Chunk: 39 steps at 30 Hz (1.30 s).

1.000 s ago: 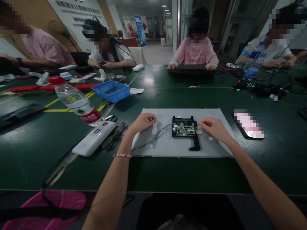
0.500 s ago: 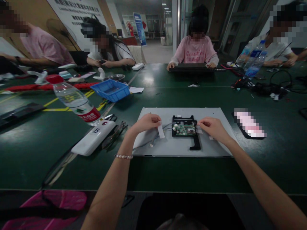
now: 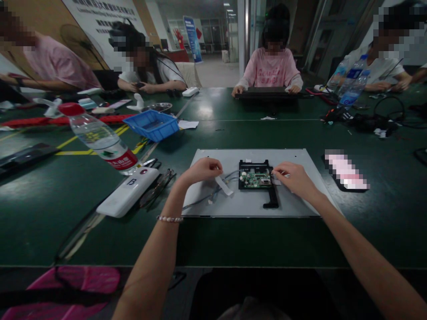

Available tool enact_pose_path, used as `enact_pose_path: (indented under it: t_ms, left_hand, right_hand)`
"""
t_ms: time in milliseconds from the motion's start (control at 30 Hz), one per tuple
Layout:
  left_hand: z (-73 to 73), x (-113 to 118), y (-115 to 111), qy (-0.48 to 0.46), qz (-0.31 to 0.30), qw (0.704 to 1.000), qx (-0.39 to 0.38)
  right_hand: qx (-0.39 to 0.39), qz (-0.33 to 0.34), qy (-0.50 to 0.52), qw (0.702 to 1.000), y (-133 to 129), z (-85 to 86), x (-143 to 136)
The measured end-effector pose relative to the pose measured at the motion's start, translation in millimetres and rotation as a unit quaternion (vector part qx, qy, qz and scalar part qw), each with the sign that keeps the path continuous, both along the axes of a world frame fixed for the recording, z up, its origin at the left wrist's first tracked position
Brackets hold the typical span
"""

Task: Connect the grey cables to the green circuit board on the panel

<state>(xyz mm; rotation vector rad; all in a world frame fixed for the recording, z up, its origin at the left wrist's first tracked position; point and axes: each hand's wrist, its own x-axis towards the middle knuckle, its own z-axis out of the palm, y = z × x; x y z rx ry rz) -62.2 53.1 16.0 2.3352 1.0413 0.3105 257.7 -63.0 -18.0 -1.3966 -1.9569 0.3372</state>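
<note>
A white strip of tape [image 3: 224, 186] hangs from the pinched fingers of my left hand [image 3: 203, 170], over the left part of a flat grey panel [image 3: 296, 206]. Near the panel's middle, a green circuit board [image 3: 254, 179] sits in a black bracket [image 3: 273, 196]. Grey cables [image 3: 202, 201] run from the bracket's left side towards the panel's left edge. At the bracket's right edge, my right hand [image 3: 295, 176] has its fingertips pinched together. What lies between those fingertips is too small to make out. A pale piece of tape shows just under them.
Left of the panel are a white power bank [image 3: 128, 193], eyeglasses [image 3: 156, 189] and a tilted water bottle [image 3: 100, 140]. A blue tray [image 3: 151, 126] stands behind them. To the right lies a phone [image 3: 347, 171]. Several people sit around the table.
The tape strip's lower end has swung right, so it now hangs at a slant. My left hand stays pinched on it. My right hand has barely shifted at the bracket's edge.
</note>
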Motion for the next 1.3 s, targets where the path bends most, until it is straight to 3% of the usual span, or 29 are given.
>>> enact_pose_path:
  t_ms: [167, 300, 467, 567, 700, 867, 1300]
  left_hand:
    - [-0.7, 3.1, -1.6, -0.011, -0.001, 1.0, 0.01]
    - [-0.3, 7.5, -3.1, 0.008, 0.006, 1.0, 0.014]
    - [-0.2, 11.1, -5.3, 0.027, 0.006, 1.0, 0.002]
    - [-1.6, 12.3, -6.5, 0.023, 0.002, 1.0, 0.011]
    - [-2.7, 13.0, -7.3, 0.015, -0.008, 0.999, 0.029]
    - [-2.1, 12.7, -4.9, 0.025, -0.021, 0.999, 0.041]
    - [-7.1, 10.2, 0.9, 0.035, -0.011, 0.996, 0.082]
  right_hand:
    - [0.032, -0.012, 0.007, 0.999, 2.0, -5.1, -0.2]
    - [0.07, -0.008, -0.001, 0.998, 0.1, 6.7, -12.5]
    - [0.069, 0.099, -0.089, 0.989, -8.8, 37.6, -52.6]
    - [0.076, 0.174, -0.162, 0.968, -11.5, 44.0, -81.7]
    - [0.094, 0.216, -0.236, 0.943, -5.9, 35.9, -110.6]
    - [0.118, 0.2, -0.303, 0.924, 3.4, 23.3, -122.3]
    - [0.123, 0.161, -0.266, 0.942, -4.8, 12.0, -124.5]
